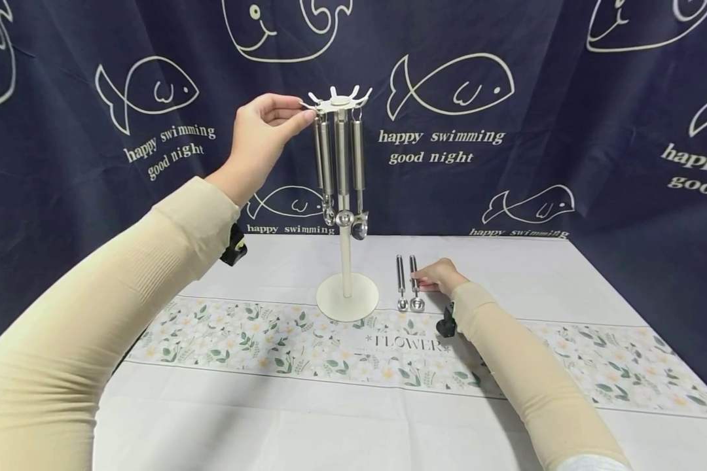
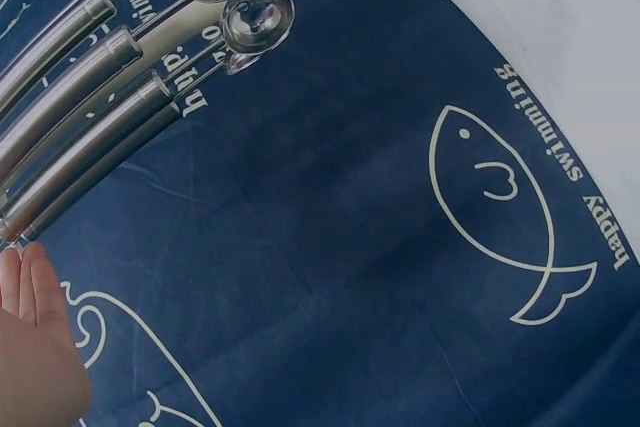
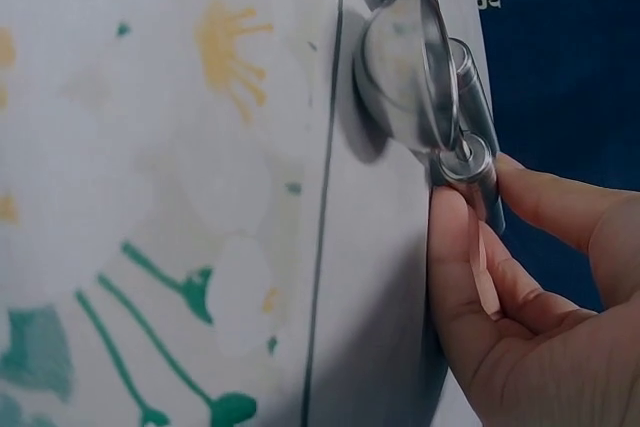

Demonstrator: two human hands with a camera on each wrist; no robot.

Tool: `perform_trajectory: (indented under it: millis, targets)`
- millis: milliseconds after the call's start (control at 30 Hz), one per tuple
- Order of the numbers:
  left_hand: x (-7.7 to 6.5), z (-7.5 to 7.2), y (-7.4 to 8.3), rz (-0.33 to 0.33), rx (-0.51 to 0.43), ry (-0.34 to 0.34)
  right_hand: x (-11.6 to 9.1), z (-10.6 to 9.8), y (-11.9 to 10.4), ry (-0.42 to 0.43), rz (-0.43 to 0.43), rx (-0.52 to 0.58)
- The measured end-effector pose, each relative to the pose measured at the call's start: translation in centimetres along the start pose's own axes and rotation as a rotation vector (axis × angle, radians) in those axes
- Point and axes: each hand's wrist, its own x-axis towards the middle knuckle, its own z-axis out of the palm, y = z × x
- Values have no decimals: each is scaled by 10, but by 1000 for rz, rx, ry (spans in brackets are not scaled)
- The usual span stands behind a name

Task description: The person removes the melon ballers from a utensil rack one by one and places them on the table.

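Note:
A cream utensil rack (image 1: 347, 297) stands upright on the table, its top ringed with hooks. Several steel-handled utensils (image 1: 342, 154) hang from it, small round bowls among their lower ends. My left hand (image 1: 265, 134) pinches the rack's left hook between thumb and fingers, close by the top of a hanging handle; in the left wrist view its fingertips (image 2: 30, 272) show near the handle ends. On the table lie two steel scoops side by side. The right scoop (image 1: 416, 303) has its handle pinched by my right hand (image 1: 442, 276). Left of it is the other scoop (image 1: 402, 303).
A white tablecloth (image 1: 241, 412) with a printed flower band (image 1: 224, 337) covers the table. Behind it hangs a dark blue curtain (image 1: 306, 150) with fish drawings, close behind the rack.

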Motion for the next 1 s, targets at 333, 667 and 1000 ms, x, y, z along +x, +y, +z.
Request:
perform_trajectory:
  millis: [333,667,1000]
  targets:
    - [-1,0,-1,-3,6,2,-11,-1,-1,-46,-11,41]
    - [-1,1,0,3,56,14,-18,-8,2,-77,1,88]
    - [-2,1,5,3,61,28,-20,-21,-19,-57,-123,219]
